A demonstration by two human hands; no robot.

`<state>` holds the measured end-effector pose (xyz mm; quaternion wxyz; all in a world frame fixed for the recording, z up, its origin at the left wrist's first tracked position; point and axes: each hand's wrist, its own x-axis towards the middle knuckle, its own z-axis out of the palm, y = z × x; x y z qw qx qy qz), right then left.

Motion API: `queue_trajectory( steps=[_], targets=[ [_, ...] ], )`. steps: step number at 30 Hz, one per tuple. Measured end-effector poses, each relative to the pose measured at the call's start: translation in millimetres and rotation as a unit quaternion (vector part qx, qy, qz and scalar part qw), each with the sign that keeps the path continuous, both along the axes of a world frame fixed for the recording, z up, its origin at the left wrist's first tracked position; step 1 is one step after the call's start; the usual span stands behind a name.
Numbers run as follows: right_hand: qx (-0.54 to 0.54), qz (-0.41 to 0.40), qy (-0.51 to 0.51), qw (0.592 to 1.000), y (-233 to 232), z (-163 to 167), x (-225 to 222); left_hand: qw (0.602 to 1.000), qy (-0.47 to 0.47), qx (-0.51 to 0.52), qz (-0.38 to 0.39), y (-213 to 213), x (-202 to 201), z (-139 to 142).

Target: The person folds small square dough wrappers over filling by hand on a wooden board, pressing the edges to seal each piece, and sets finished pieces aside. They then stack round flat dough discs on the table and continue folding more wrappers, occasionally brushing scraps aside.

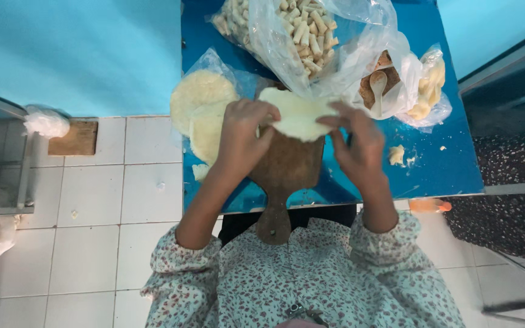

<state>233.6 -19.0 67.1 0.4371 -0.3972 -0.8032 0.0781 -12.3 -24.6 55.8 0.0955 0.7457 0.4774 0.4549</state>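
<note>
both hands, left hand (244,136) and right hand (356,143), pinch a round wrapper (299,115) over a wooden board (284,170). more wrappers (202,109) lie just left on the blue table (451,164).

Dough sheet (298,114) — between both hands' fingers (261,115)

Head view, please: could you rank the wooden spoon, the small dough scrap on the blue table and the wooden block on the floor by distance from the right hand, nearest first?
From the right hand:
1. Small dough scrap, just to its right on the blue table.
2. Wooden spoon, beyond the hand, inside a plastic bag.
3. Wooden block, far left on the tiled floor.
</note>
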Motion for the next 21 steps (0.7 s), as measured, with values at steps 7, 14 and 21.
queue_trajectory(
  steps=[7,14,21],
  targets=[
    [-0.035,-0.006,-0.064,0.997,-36.8,-65.4,0.5,0.992,0.122,-0.027,0.018,-45.5,5.9,-44.1],
    [-0.05,-0.007,-0.063,0.997,-58.8,-59.6,10.9,0.985,0.167,-0.045,0.013,-75.8,5.1,-38.4],
    [-0.206,-0.118,0.075,0.968,-24.9,-43.8,11.6,0.984,0.172,-0.053,-0.007,-68.2,27.1,-38.4]
  ],
)
